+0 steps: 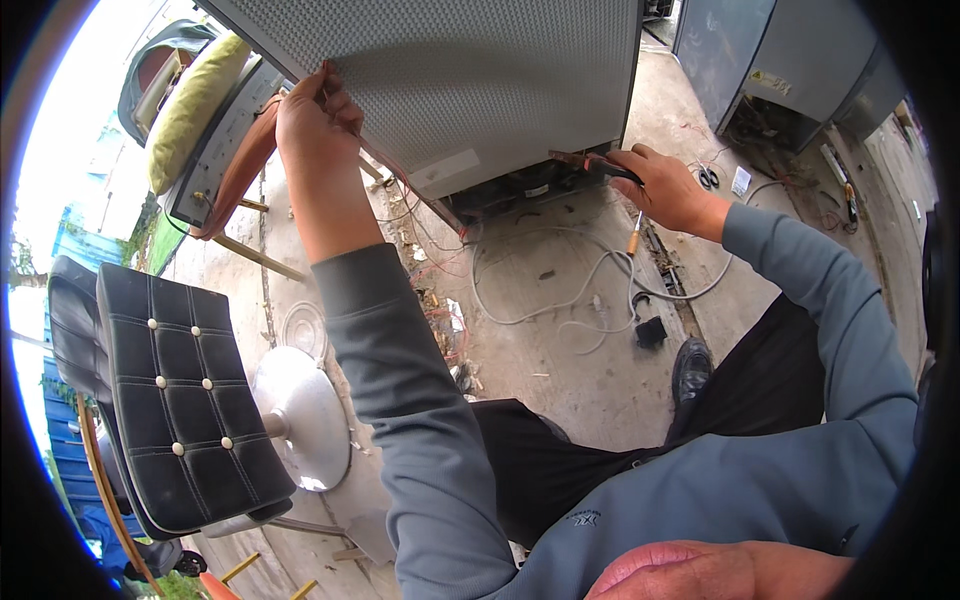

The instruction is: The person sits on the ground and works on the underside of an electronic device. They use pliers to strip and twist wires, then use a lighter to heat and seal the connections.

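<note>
A large grey appliance, maybe a refrigerator, stands before me with its dimpled panel (pixel 480 75) facing me. My left hand (pixel 318 115) is raised at the panel's left edge, fingers pinched together; whatever they hold is too small to make out. Thin reddish wires (pixel 398 178) run down below that hand along the appliance's side. In my right hand (pixel 668 188) is a pair of pliers (pixel 600 165) with dark and red handles, jaws pointing left near the panel's lower edge. Under the panel, a dark open compartment (pixel 520 192) shows parts I cannot make out.
A grey cable (pixel 530 318) loops over the floor, near a wooden-handled screwdriver (pixel 634 240) and a black plug-like block (pixel 650 332). Scissors (pixel 708 177) lie farther right. A black tufted chair (pixel 190 390) stands left, another grey appliance (pixel 780 60) far right. Wire scraps litter the ground.
</note>
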The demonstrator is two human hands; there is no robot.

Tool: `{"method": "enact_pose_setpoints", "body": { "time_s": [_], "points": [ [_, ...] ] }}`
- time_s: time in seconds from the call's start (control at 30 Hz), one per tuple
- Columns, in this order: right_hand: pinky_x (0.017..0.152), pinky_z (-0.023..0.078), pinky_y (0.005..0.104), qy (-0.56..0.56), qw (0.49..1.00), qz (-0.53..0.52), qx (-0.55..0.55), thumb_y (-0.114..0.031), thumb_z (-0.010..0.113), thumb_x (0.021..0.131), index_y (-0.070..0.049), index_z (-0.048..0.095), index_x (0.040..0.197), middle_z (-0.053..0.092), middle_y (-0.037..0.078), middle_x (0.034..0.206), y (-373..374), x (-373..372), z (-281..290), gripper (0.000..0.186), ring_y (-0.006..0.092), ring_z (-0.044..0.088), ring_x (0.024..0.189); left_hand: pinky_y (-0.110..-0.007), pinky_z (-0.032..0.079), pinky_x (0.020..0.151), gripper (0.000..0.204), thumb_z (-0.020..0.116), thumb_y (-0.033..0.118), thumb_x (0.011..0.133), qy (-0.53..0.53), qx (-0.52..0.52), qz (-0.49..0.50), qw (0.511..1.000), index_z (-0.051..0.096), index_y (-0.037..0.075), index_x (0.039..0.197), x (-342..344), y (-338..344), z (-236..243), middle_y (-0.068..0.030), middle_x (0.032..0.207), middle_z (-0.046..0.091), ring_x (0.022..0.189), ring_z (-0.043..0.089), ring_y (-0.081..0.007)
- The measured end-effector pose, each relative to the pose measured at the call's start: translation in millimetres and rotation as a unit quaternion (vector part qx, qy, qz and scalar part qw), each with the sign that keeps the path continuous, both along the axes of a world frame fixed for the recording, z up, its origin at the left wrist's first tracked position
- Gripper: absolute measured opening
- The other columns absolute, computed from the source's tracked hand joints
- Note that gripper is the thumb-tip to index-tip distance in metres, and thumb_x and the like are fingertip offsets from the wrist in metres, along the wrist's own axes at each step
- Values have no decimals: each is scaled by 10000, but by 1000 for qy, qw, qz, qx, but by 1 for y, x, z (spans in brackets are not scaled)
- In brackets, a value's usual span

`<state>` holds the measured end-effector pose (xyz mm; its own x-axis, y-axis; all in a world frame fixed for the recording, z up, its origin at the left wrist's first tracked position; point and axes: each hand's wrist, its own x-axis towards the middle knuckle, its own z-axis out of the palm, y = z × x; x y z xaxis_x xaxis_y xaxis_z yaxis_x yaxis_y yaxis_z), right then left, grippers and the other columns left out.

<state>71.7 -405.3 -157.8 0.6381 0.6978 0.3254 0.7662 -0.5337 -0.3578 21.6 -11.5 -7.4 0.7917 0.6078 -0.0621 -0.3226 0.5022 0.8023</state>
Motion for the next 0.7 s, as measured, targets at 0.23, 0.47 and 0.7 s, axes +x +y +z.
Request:
{"method": "enact_pose_setpoints", "body": {
  "time_s": [0.23, 0.47, 0.7],
  "points": [
    [722, 513, 473, -11, 1000, -4, -12, -309, 641, 948, -68, 603, 1190, 625, 191, 999, 0, 9, -11, 343, 410, 634, 857, -274, 456, 469, 96, 620, 72, 927, 2, 135, 88, 987, 653, -1, 875, 8, -8, -11, -64, 753, 615, 574, 559, -150],
    [717, 499, 483, -9, 994, -19, -111, -306, 648, 935, -116, 613, 1165, 594, 169, 946, -36, 35, -42, 300, 399, 621, 801, -377, 548, 623, 122, 588, 75, 954, -11, 169, 93, 981, 640, -30, 921, 9, -7, -19, -105, 776, 610, 699, 622, -233],
    [706, 483, 494, 4, 974, -69, -215, -329, 646, 935, -104, 626, 1031, 601, 165, 900, -111, 73, -86, 246, 397, 619, 815, -388, 525, 716, 89, 615, 121, 934, 3, 107, 42, 993, 672, 53, 928, 11, 22, -15, -42, 778, 614, 762, 615, -218]
  ]
}}
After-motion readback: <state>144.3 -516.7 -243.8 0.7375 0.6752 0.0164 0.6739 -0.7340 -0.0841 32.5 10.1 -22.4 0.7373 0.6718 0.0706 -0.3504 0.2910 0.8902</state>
